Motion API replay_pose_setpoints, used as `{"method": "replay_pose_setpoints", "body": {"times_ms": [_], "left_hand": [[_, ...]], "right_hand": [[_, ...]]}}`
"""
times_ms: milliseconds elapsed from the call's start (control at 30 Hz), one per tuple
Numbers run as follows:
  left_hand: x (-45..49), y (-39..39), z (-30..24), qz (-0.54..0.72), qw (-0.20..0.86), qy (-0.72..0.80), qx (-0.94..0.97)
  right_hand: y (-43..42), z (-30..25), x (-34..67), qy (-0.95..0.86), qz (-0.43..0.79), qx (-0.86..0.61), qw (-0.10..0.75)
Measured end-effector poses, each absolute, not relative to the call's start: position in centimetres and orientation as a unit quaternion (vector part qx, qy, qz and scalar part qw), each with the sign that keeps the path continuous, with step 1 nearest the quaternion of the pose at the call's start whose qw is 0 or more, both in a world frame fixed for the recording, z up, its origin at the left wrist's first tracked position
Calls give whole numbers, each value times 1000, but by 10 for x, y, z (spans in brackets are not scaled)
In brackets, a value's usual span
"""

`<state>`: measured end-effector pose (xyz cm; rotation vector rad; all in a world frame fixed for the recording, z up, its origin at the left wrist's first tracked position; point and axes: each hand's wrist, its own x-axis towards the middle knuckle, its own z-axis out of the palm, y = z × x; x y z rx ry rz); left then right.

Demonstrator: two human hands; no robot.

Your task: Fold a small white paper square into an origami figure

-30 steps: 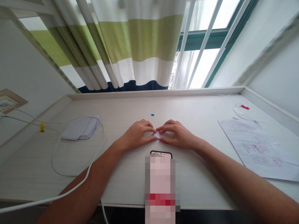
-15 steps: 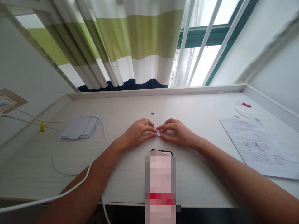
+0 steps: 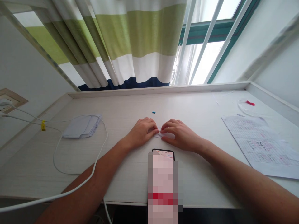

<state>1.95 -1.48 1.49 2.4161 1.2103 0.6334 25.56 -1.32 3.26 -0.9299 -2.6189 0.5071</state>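
Observation:
Between my two hands lies a small piece of white paper [image 3: 158,135], low on the desk and mostly covered by my fingers. My left hand [image 3: 143,132] pinches its left side, thumb against the fingertips. From the other side, my right hand [image 3: 177,133] has its fingers curled over the paper, with thumb and fingertips close to its edge. Just nearer to me is a phone [image 3: 173,153], its lower part blurred out. A tiny blue piece [image 3: 153,112] lies beyond my hands.
A stack of white paper [image 3: 80,127] lies left on the white desk [image 3: 126,183]. White cables [image 3: 93,174] loop over the left side and across my left forearm. Printed sheets [image 3: 257,140] and a clear loop with a red piece [image 3: 250,103] are at the right.
My fingertips have drawn slightly apart, and more of the white paper shows between them. The left fingers are bent more tightly. The whole view has shifted a little.

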Motion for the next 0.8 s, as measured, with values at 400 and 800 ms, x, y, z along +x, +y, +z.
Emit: {"method": "replay_pose_setpoints", "body": {"times_ms": [400, 800], "left_hand": [[21, -16, 15, 241, 211, 444, 837], [21, -16, 13, 272, 237, 443, 821]], "right_hand": [[-16, 41, 263, -913, 221, -313, 142], [-12, 26, 248, -833, 309, -397, 229]]}}
